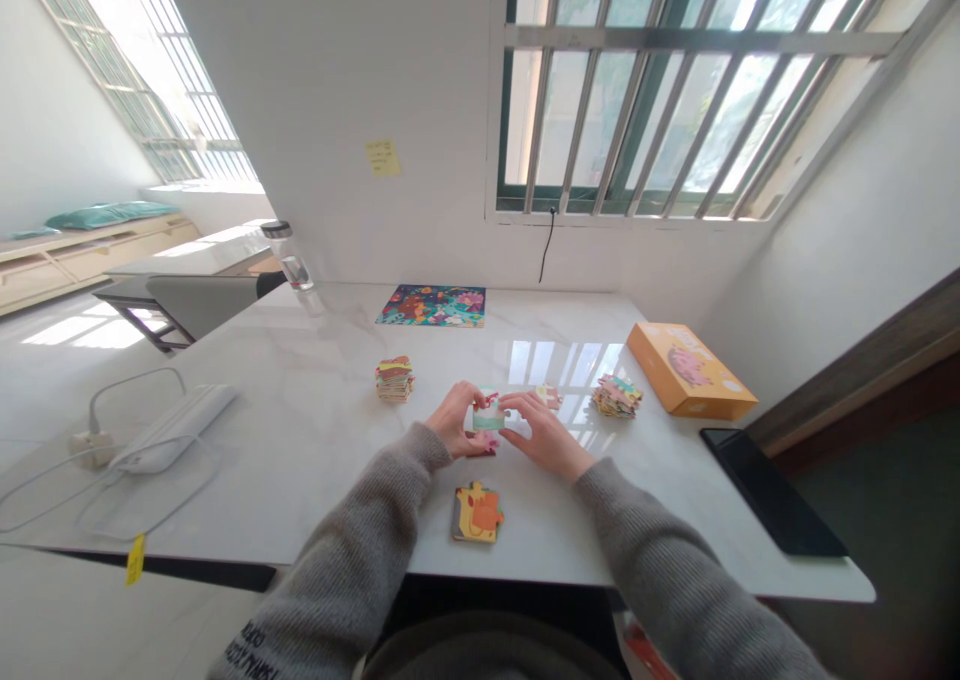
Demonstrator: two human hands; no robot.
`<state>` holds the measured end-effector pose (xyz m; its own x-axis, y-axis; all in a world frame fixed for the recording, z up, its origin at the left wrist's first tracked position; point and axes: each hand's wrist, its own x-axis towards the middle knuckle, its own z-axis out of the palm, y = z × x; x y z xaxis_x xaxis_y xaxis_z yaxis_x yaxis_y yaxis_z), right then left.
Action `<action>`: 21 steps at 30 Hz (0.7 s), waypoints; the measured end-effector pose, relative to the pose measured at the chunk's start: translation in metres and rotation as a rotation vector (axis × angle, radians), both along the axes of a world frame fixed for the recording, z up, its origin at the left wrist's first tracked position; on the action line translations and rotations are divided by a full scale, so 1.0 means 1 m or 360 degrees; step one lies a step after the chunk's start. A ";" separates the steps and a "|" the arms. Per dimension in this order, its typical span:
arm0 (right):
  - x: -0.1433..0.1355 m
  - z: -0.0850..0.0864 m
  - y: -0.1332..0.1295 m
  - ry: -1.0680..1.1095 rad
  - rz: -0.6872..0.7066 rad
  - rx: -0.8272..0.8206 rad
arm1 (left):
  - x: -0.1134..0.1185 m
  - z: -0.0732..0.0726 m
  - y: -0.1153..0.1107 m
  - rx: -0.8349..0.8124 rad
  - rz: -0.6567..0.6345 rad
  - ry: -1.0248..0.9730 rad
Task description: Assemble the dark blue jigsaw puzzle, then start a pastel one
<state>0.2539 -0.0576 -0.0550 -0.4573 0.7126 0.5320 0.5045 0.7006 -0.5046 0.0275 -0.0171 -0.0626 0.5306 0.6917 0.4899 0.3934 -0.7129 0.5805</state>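
Both of my hands meet over the middle of the white table. My left hand (456,420) and my right hand (541,432) grip a pale green puzzle piece (490,417) from its two sides, fingers bent round its edges. Just below it a pink piece (484,444) shows, partly covered by my left hand. Nearer the table's front edge lies an orange and yellow puzzle piece (477,513). Another pinkish piece (549,397) rests behind my right hand. A stack of pieces (394,380) stands to the left, and a looser stack (616,397) to the right.
A colourful picture sheet (433,306) lies at the table's back. On the right are an orange box (688,370) and a black tablet-like slab (772,490). A glass bottle (289,257) stands back left; a white power strip (176,428) with cables lies at left.
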 end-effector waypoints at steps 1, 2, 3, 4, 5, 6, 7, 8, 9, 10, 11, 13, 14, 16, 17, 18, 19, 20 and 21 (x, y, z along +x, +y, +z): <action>0.000 0.001 -0.001 -0.0019 0.0002 0.0015 | 0.000 0.000 -0.001 -0.0059 0.0005 -0.0031; 0.000 0.002 -0.001 -0.0041 0.0004 0.0036 | 0.000 -0.001 -0.002 -0.0129 0.0008 -0.0058; 0.001 0.002 -0.001 -0.0063 0.0005 0.0057 | 0.000 0.000 -0.003 -0.0211 -0.0002 -0.0072; 0.001 0.002 -0.001 -0.0078 0.0001 0.0071 | 0.000 0.001 -0.004 -0.0298 -0.0028 -0.0077; 0.001 0.002 -0.001 -0.0076 -0.0015 0.0076 | 0.000 0.002 -0.004 -0.0381 -0.0061 -0.0080; 0.000 0.001 0.000 -0.0046 -0.0047 0.0060 | -0.001 0.003 -0.004 -0.0451 -0.0089 -0.0088; -0.001 0.000 0.001 0.0017 -0.0096 0.0008 | -0.001 0.004 -0.004 -0.0506 -0.0103 -0.0108; -0.002 -0.002 0.002 0.0114 -0.0147 -0.0086 | -0.001 0.005 -0.002 -0.0545 -0.0096 -0.0144; -0.004 -0.003 0.003 0.0240 -0.0185 -0.0222 | -0.002 0.006 -0.001 -0.0571 -0.0067 -0.0197; -0.006 -0.004 0.004 0.0381 -0.0207 -0.0386 | -0.002 0.006 0.001 -0.0586 -0.0026 -0.0266; -0.008 -0.005 0.004 0.0522 -0.0209 -0.0560 | -0.002 0.006 0.003 -0.0602 0.0003 -0.0335; -0.011 -0.005 0.005 0.0745 -0.0176 -0.0858 | -0.001 0.005 0.006 -0.0642 0.0016 -0.0446; -0.013 -0.005 0.005 0.0823 -0.0166 -0.0951 | -0.001 0.004 0.007 -0.0669 0.0010 -0.0478; -0.014 -0.004 0.005 0.0908 -0.0164 -0.1047 | 0.000 0.003 0.008 -0.0715 -0.0007 -0.0499; -0.014 -0.003 0.004 0.0927 -0.0164 -0.1068 | 0.001 0.002 0.008 -0.0725 -0.0014 -0.0499; -0.014 -0.003 0.004 0.0939 -0.0164 -0.1077 | 0.001 0.002 0.007 -0.0725 -0.0020 -0.0498; -0.014 -0.003 0.004 0.0945 -0.0165 -0.1079 | 0.002 0.002 0.007 -0.0716 -0.0025 -0.0494; -0.013 -0.004 0.004 0.0942 -0.0164 -0.1077 | 0.002 0.002 0.006 -0.0703 -0.0024 -0.0488; -0.013 -0.004 0.005 0.0930 -0.0162 -0.1068 | 0.003 0.002 0.005 -0.0688 -0.0020 -0.0479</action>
<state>0.2404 -0.0531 -0.0590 -0.1616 0.9799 0.1172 0.0819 0.1317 -0.9879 0.0302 -0.0117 -0.0607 0.4198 0.8590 0.2931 0.1572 -0.3869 0.9086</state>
